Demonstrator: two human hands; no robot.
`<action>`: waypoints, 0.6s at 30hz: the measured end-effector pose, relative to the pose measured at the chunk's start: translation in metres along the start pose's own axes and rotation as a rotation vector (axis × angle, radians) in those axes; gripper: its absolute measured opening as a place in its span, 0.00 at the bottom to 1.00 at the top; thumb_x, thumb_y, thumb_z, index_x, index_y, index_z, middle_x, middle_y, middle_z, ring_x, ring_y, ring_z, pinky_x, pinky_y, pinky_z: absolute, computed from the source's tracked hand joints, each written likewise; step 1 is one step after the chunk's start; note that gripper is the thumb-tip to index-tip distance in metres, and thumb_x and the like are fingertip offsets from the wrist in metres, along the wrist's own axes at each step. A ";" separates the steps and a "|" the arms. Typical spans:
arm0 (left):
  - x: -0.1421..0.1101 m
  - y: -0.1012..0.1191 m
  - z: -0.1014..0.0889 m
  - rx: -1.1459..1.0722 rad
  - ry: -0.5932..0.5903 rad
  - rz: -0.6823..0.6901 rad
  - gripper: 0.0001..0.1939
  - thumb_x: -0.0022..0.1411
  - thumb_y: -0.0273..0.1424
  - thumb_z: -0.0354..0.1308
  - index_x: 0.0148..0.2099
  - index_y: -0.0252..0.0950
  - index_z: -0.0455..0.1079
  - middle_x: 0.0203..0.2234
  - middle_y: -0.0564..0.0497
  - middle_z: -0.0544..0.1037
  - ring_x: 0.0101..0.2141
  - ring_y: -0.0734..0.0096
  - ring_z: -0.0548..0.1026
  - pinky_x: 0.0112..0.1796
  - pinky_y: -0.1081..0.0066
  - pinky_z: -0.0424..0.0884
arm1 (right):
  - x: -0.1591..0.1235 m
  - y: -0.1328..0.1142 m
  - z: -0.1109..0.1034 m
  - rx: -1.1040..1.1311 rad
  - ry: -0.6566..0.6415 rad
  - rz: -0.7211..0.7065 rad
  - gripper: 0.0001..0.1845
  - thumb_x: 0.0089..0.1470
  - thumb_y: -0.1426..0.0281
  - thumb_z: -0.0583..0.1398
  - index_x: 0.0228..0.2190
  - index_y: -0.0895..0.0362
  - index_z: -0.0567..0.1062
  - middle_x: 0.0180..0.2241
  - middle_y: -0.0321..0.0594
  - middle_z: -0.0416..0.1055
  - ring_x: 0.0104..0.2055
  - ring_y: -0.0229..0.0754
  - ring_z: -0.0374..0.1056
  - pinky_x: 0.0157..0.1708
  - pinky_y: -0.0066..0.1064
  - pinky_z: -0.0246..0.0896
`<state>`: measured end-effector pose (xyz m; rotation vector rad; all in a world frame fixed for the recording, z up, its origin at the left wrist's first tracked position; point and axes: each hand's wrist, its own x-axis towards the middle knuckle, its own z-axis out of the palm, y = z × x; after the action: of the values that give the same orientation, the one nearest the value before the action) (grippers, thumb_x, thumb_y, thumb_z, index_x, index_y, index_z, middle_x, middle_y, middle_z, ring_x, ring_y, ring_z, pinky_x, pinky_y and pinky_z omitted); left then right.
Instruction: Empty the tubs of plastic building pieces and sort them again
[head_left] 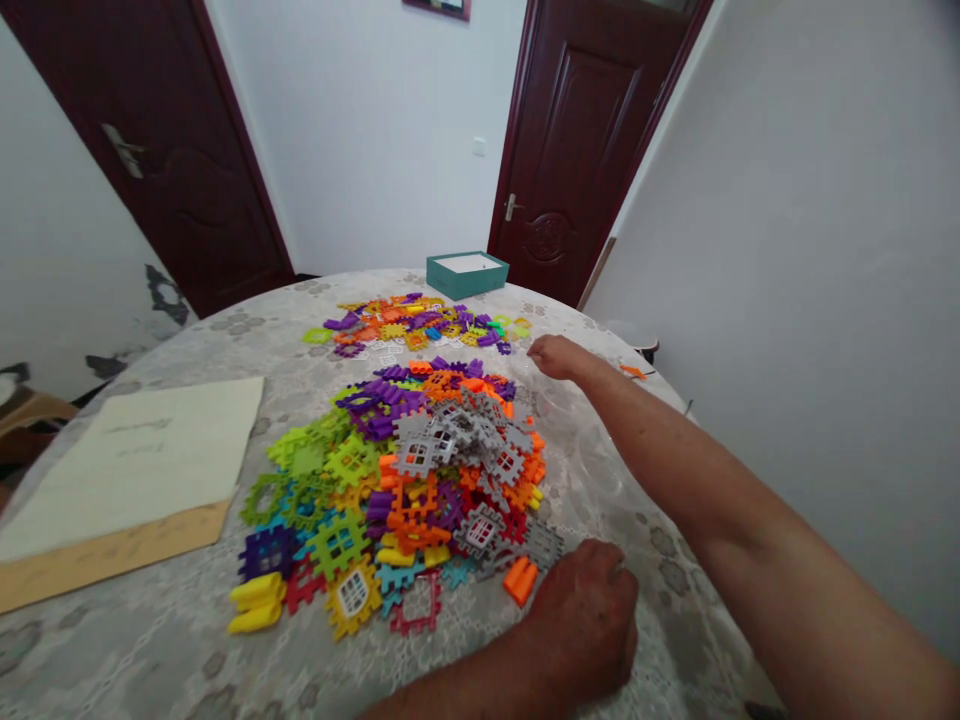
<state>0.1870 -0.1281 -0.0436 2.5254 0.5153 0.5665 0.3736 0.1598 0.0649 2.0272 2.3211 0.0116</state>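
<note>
A big heap of colourful interlocking plastic tiles (420, 480) lies in the middle of the round table (150, 660), in green, purple, grey, orange and yellow. My left hand (589, 615) rests on the cloth at the heap's near right edge. Its fingers are curled closed beside an orange piece (519, 580). My right hand (553, 356) reaches out to the heap's far right side with its fingers bent together. Something faint and clear, like plastic film (592, 460), lies between the two hands. What either hand grips is hidden.
A second, flatter spread of tiles (420, 325) lies farther back, with a teal box (466, 273) behind it. A cream sheet on brown card (135, 470) covers the table's left side. Two dark doors (577, 170) stand in the walls beyond.
</note>
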 end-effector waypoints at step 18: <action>0.000 -0.001 0.001 0.030 0.005 0.072 0.10 0.66 0.30 0.57 0.48 0.33 0.71 0.49 0.39 0.77 0.49 0.55 0.74 0.49 0.57 0.79 | -0.012 -0.042 -0.006 -0.088 0.018 0.146 0.21 0.66 0.67 0.56 0.57 0.54 0.77 0.58 0.52 0.76 0.60 0.56 0.71 0.57 0.42 0.68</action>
<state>0.1872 -0.1277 -0.0446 2.5802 0.4398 0.5956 0.3330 0.1424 0.0690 2.1559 2.1362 0.1364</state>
